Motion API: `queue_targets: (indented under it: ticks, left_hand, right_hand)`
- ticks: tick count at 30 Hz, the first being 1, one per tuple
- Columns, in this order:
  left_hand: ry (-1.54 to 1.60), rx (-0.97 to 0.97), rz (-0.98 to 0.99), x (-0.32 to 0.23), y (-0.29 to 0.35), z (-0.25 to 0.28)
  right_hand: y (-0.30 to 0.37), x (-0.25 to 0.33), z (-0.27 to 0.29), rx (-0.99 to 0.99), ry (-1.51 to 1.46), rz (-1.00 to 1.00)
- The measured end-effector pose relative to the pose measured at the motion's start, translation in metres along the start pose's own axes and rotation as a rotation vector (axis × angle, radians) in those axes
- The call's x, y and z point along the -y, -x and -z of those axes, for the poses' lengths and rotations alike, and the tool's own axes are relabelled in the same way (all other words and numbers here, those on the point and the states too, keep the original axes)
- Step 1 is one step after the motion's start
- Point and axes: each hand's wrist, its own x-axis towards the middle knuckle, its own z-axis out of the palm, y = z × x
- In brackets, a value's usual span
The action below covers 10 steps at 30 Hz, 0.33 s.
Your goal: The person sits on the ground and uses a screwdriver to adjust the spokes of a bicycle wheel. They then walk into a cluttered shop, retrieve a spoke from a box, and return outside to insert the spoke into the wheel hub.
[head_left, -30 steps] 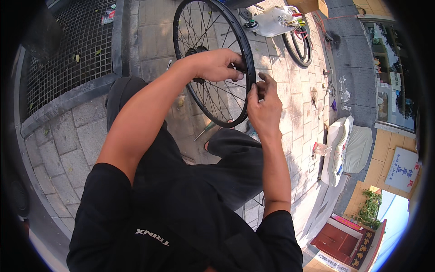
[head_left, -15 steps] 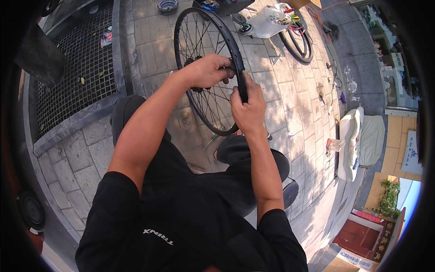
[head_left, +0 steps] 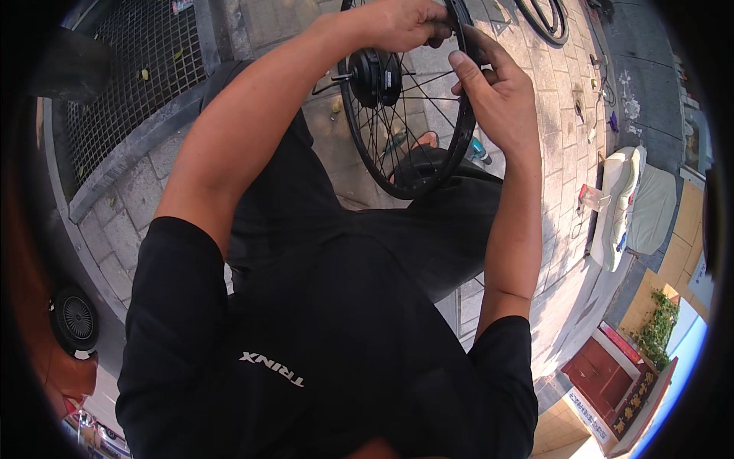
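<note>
A black bicycle wheel (head_left: 466, 126) with thin dark spokes stands upright before me, its lower rim by my right knee. At its centre is a bulky black hub (head_left: 377, 79) with an axle sticking out to the left. My right hand (head_left: 501, 88) is closed around the right side of the rim, thumb on the near face and blackened fingers behind. Close by, my left hand (head_left: 405, 27) has its fingers curled together at the rim's inner side. What these fingers pinch, if anything, is hidden. The top of the wheel is out of view.
A teal bottle-like object (head_left: 479, 151) lies beside my right knee. Another bicycle wheel or tyre (head_left: 547, 19) rests on the paving at the far right. To the left is a metal grate (head_left: 138, 76) with a raised kerb; pale cushions (head_left: 614, 206) lie at the right.
The view has shifted, so the wheel and both hands sit higher and further right. The hub now shows more fully. Both hands stay at the rim, the right one wrapped further round it.
</note>
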Motion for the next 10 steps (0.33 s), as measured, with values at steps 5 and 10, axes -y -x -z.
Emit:
queue_targets:
  ticks: [5, 10]
  left_hand:
    - [-0.041, 0.000, -0.002, 0.010, -0.016, 0.013]
    - [-0.129, 0.001, -0.012, 0.001, -0.015, 0.015]
  right_hand:
    - [-0.043, -0.125, 0.039, -0.406, -0.410, -0.199]
    - [-0.054, -0.288, -0.040, -0.087, 0.199, -0.470]
